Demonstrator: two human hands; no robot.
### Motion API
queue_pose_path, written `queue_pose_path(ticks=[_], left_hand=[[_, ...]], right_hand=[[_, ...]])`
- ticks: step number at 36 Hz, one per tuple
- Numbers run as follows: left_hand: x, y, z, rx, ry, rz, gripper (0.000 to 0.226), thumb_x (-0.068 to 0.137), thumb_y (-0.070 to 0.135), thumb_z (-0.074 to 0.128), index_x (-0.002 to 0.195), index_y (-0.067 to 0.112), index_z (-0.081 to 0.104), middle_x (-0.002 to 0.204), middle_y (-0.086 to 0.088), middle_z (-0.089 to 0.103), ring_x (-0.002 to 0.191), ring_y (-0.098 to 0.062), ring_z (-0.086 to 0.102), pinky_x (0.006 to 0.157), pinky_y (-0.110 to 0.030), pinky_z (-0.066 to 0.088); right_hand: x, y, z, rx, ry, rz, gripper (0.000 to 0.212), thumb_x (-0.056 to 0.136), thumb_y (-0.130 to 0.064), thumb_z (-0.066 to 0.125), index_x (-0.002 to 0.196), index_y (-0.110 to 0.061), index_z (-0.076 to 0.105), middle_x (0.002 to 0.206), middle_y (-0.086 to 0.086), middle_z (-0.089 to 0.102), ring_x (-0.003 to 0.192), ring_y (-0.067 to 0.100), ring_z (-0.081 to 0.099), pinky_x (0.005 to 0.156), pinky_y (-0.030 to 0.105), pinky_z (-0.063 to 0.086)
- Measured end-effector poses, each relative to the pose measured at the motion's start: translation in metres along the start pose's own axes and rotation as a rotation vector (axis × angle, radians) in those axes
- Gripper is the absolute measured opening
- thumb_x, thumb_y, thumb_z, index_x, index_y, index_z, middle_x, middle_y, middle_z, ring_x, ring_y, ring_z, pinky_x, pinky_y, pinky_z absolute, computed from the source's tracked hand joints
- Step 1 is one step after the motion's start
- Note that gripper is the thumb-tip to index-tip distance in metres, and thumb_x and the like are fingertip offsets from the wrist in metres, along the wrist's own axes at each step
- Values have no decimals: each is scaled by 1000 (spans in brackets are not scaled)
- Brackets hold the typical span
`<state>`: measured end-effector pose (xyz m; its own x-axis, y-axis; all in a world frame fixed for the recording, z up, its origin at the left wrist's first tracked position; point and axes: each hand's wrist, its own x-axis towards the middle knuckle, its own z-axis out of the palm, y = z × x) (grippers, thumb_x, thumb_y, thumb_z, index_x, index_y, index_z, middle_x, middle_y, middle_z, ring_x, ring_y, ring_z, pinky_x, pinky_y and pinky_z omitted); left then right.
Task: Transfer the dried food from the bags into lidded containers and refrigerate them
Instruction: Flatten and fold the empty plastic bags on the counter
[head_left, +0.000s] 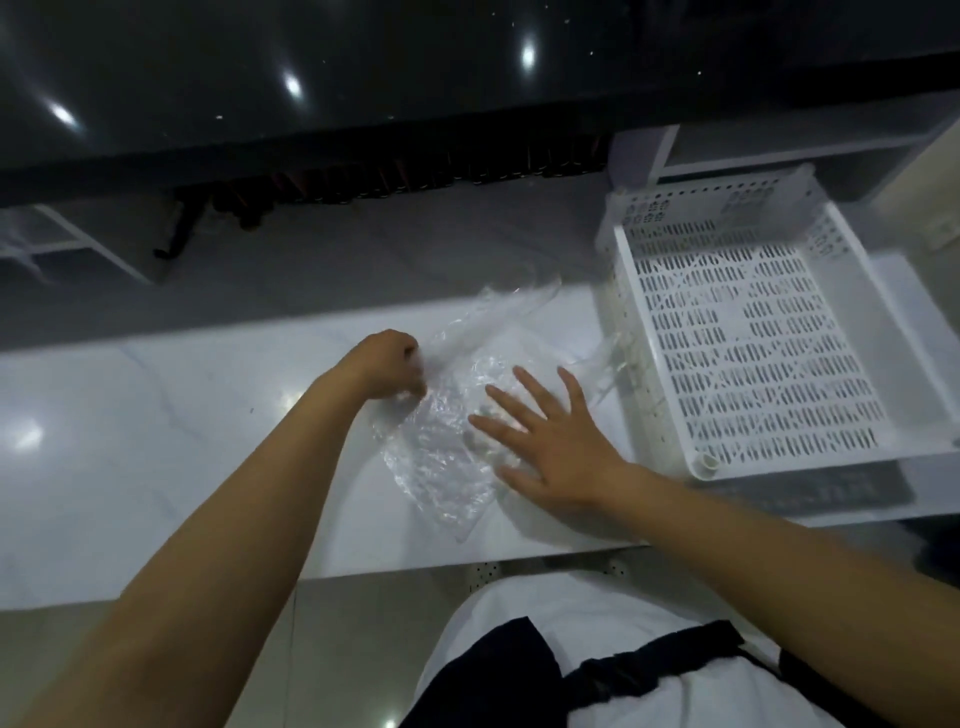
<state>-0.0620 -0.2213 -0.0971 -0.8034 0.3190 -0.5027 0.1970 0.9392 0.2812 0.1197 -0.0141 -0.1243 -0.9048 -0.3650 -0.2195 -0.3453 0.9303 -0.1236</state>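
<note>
From the head camera we look down on a white glossy desk (156, 441) where a crumpled clear plastic bag (441, 452) lies flat, roughly in the middle of the view. Our left hand (387, 366) sits at the bag's far left edge with its fingers curled in, pinching the plastic there. Our right hand (545, 441) lies spread on top of the bag, fingers straight and fanned, palm pressing the film down onto the desk. Under and just beyond the right fingers we can make out a few small pale lumps inside the bag, but they are too blurred to say what they are. More loose clear film (514, 301) rises behind the bag toward the desk's far edge.

To the right, just beside the bag, a white perforated plastic basket (753, 343) stands on the desk, its near left corner close to the right hand but apart from it. Beyond the desk a dark glossy surface (363, 62) reflects ceiling lights. At the bottom we see a white garment with a dark strap (613, 670).
</note>
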Motion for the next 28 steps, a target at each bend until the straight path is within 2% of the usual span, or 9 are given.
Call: queue_pose_path(ticks=[3,6,12,14,16,19,23,26,28], left_hand=[[-12,0,-3,-63,33,8,26,79,16,78,72,21,53,81,-1,57,68,-18,51,56,-30,39],[-32,8,-6,-188,51,17,18,81,9,73,91,22,66,87,-1,64,75,-22,63,71,-40,57],[-87,42,18,-84,60,99,68,81,15,70,141,38,49,99,9,63,89,-18,62,82,-37,57],[-98,50,36,44,16,129,73,83,19,66,147,44,40,105,10,65,93,-20,62,78,-33,53],[-105,55,57,176,5,156,77,88,19,60,153,45,26,117,4,66,101,-24,64,74,-32,48],[-110,58,81,294,-18,178,79,95,25,54,157,45,8,131,-6,57,106,-29,64,73,-32,44],[-118,60,100,214,-116,172,87,90,45,59,154,51,1,135,-9,42,109,-32,60,77,-36,46],[-120,61,106,139,-120,127,79,85,56,58,152,42,18,136,-8,39,110,-30,58,80,-35,45],[-121,63,107,30,-115,115,70,87,52,55,150,38,28,136,-5,41,108,-28,59,84,-36,50]], right_hand=[[-11,-11,6,87,-80,-28,72,91,-76,9,156,-46,5,167,-7,-8,152,24,-20,114,63,-17],[-17,-13,14,128,-139,-4,72,91,-77,9,155,-47,-6,165,-10,-16,150,20,-27,114,61,-20],[-14,-8,19,231,-126,-71,71,92,-77,17,156,-47,3,166,-10,-14,149,17,-28,113,58,-25],[-16,-4,13,293,-102,-84,67,95,-70,28,155,-42,20,168,-8,1,153,17,-17,117,57,-19],[-25,-4,5,364,-6,-84,56,98,-56,41,148,-32,43,162,-3,30,154,23,9,121,57,-1],[-44,-14,0,329,297,-170,34,91,-28,62,122,-16,69,124,1,69,121,28,57,110,54,35],[-55,-21,-9,392,631,-210,23,85,-14,65,105,-9,75,104,3,73,96,26,62,91,41,46],[-41,-20,-22,364,656,-139,29,87,-19,60,112,-11,73,118,5,70,108,29,59,96,44,43],[-26,-20,-23,327,449,13,44,96,-34,43,132,-18,63,145,7,55,135,31,44,112,52,30]])
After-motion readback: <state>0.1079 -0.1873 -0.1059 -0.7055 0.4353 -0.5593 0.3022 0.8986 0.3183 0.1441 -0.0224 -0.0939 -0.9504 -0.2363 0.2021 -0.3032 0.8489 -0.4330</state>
